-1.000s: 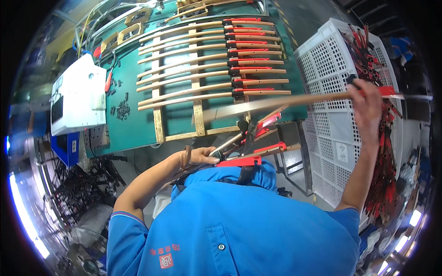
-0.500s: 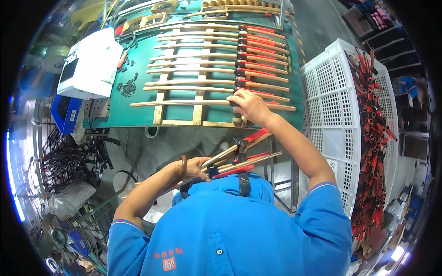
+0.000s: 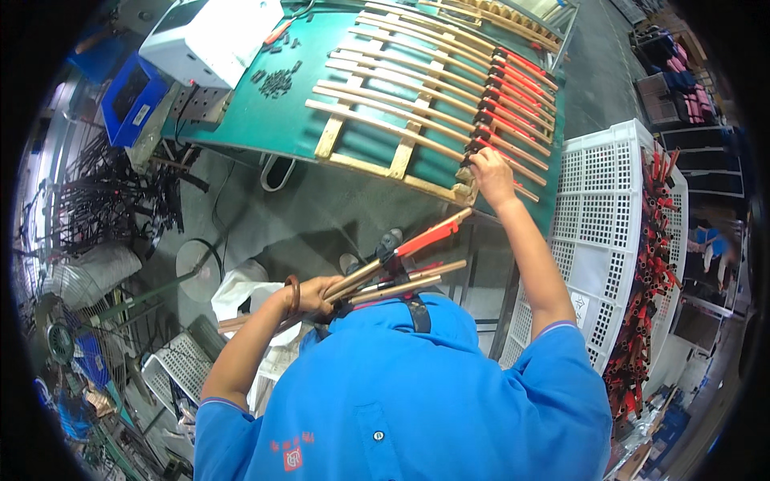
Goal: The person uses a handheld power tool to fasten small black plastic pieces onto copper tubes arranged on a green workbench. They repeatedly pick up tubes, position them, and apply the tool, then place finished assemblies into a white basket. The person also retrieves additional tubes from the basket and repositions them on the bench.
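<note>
1. The left hand (image 3: 314,295) is curled around a bundle of long-handled tools (image 3: 385,272) held against the chest; the grip looks unchanged from half a second ago. Their wooden shafts run from lower left up to the right, and one red-gripped end (image 3: 429,235) points toward the bench.
2. The green bench top (image 3: 277,120) carries a wooden rack (image 3: 401,152), now with one more tool across it than a second ago, when that tool was still in the air.
3. The right hand (image 3: 491,178), which was over the white crate (image 3: 597,208) a second ago, is now at the rack's near edge, fingers narrowed onto the just-laid tool (image 3: 385,128). I judge that piece as good as placed.
4. That tool lies with its long axis left to right, wooden end left, red end right, parallel to its neighbours.
</note>
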Action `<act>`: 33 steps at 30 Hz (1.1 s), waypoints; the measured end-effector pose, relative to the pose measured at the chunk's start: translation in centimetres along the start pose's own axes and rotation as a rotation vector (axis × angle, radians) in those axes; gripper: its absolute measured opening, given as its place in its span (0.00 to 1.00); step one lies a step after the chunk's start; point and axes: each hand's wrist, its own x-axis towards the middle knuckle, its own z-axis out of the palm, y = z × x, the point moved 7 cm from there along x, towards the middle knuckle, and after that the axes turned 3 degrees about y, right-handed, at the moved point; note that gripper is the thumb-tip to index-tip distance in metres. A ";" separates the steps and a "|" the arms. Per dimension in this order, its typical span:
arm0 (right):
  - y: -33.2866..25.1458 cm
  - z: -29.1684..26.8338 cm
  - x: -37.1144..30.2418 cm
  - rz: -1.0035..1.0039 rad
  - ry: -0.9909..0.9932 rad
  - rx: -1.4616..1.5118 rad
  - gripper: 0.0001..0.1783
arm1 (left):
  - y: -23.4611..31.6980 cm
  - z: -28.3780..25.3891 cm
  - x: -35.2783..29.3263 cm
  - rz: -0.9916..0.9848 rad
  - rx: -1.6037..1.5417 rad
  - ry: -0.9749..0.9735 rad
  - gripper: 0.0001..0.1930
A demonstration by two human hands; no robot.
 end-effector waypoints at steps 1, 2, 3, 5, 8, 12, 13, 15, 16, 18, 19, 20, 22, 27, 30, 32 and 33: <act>-0.3 -0.3 0.2 -0.031 0.010 0.011 0.12 | 0.5 0.0 -0.1 -0.025 0.003 0.000 0.30; -0.3 -0.3 0.4 -0.037 0.004 0.045 0.12 | 0.9 -0.1 -0.2 -0.045 0.012 0.000 0.30; -0.4 0.4 0.5 -0.030 -0.055 -0.015 0.13 | 0.3 -0.5 0.2 -0.019 0.091 -0.009 0.30; -3.0 -0.3 1.3 -0.045 -0.070 -0.045 0.16 | 1.4 -0.3 0.3 -0.033 0.152 -0.024 0.33; -14.7 -6.3 2.1 -0.247 -0.130 0.316 0.23 | 3.0 0.4 0.0 0.007 0.217 -0.004 0.39; -20.5 -5.0 -6.7 -0.423 -0.709 0.302 0.23 | 3.4 0.8 -0.4 0.011 0.237 -0.037 0.44; -21.1 -5.8 -7.2 -0.494 -0.612 0.266 0.25 | 2.8 0.7 -0.4 -0.047 0.212 -0.086 0.44; -21.7 -8.5 -7.9 -0.619 -0.410 0.254 0.22 | 2.2 0.7 -0.4 -0.013 0.031 -0.139 0.46; -22.2 -9.9 -8.0 -0.670 -0.280 0.160 0.17 | 2.1 0.9 -0.5 0.004 -0.063 -0.158 0.47; -23.6 -14.1 -7.1 -0.736 -0.181 0.126 0.12 | 1.2 1.6 -0.4 -0.051 -0.351 -0.235 0.50; -24.3 -17.1 -6.5 -0.766 -0.126 0.090 0.12 | -0.1 2.0 0.0 -0.064 -0.460 -0.229 0.49; -24.1 -19.1 -6.3 -0.751 -0.131 0.029 0.12 | -0.9 2.3 0.4 -0.080 -0.568 -0.227 0.49; -21.9 -23.7 -6.1 -0.596 -0.273 -0.048 0.14 | 0.7 3.3 0.4 -0.096 -0.383 -0.109 0.44; -11.3 -31.8 -8.1 0.108 -0.592 0.275 0.33 | -1.2 1.2 -2.1 -0.050 -0.351 -0.100 0.45; -2.6 -31.5 -10.4 0.344 -0.474 0.510 0.30 | -3.7 -0.6 -6.7 0.006 -0.307 -0.037 0.49; 0.2 -27.0 -10.1 0.327 -0.430 0.691 0.24 | -2.9 0.7 -10.4 -0.031 -0.218 0.167 0.58; 0.2 -24.0 -8.9 0.254 -0.416 0.657 0.21 | -7.5 0.7 -13.0 -0.184 -0.187 0.170 0.54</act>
